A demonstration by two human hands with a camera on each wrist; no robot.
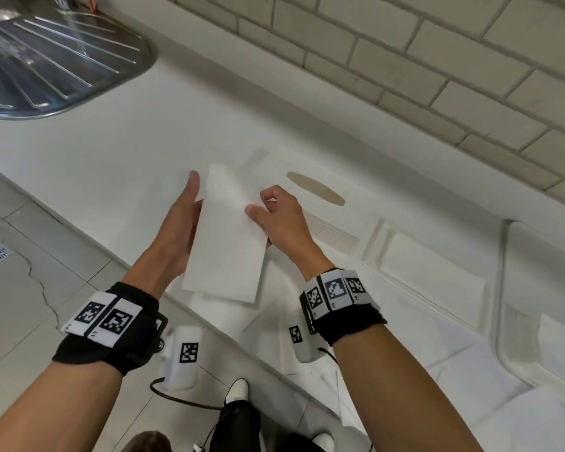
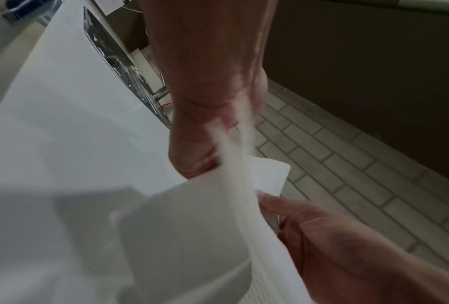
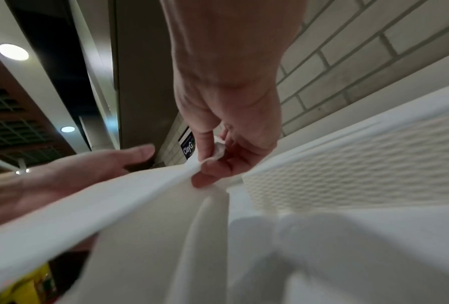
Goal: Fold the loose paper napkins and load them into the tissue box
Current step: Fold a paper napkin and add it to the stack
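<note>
A folded white napkin is held up above the white counter. My left hand holds its left edge between the thumb and straight fingers. My right hand pinches the right edge with thumb and curled fingers. Just behind the napkin lies the white tissue box top with its oval slot; its textured face is close beside my right hand. Several loose napkins lie on the counter under my wrists.
A steel sink drainer sits at the far left. The tiled wall runs behind the counter. White tray-like parts and more napkins lie on the right. The counter's front edge drops to the floor.
</note>
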